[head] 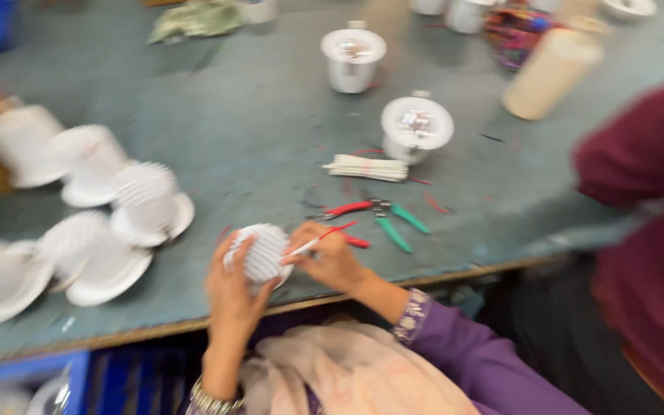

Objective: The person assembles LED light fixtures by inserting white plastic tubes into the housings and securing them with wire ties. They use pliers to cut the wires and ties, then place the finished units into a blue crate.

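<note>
My left hand (232,288) grips a white ribbed lamp housing (261,252) at the near edge of the grey worktable (255,131). My right hand (330,257) pinches a thin white and red wire (318,238) against the housing's right side. Just beyond my right hand lie red-handled pliers (345,209) and green-handled cutters (398,225). The picture is blurred by motion.
Several white ribbed housings (144,200) are heaped at the left. Two more white housings (416,127) stand upright mid-table beside a bundle of white wires (366,167). A cream cylinder (551,73) stands far right. A person's maroon sleeve (639,161) reaches in at the right edge.
</note>
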